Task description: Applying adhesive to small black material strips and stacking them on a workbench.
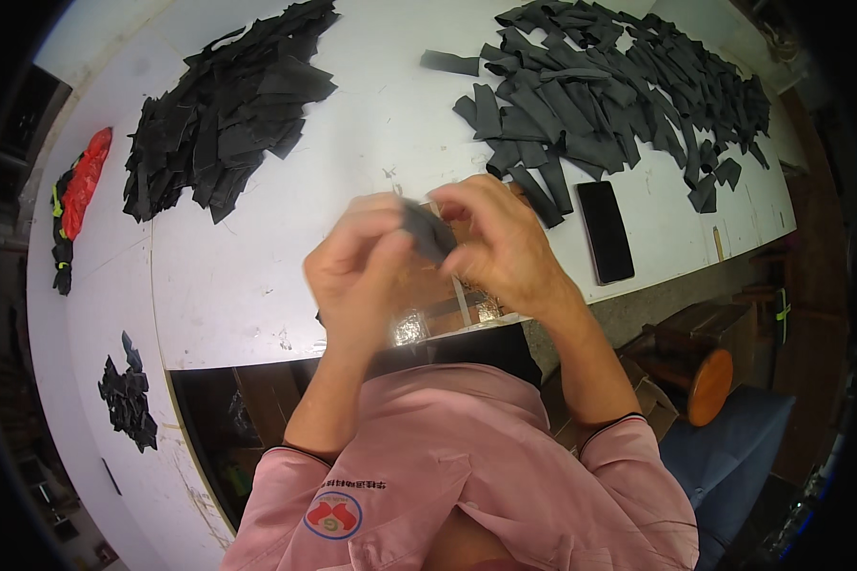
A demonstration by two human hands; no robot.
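Dark fabric scrap (427, 231), pinched between left hand (357, 276) and right hand (500, 247) fingers above the surface's (352, 143) near edge, looks light, limp; best gripped at its edges.

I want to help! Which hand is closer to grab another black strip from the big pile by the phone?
Probably the right hand. The strip pile and phone lie on its side, just beyond it. The left hand sits farther away. Both pinch a dark piece.

Heap of flat black fabric pieces (224, 105) at far left of white tabletop (257, 276), pile of dark fabric strips (619, 86) far right, flat black phone (606, 231) just before the strips, small black scrap cluster (129, 395) near left edge.
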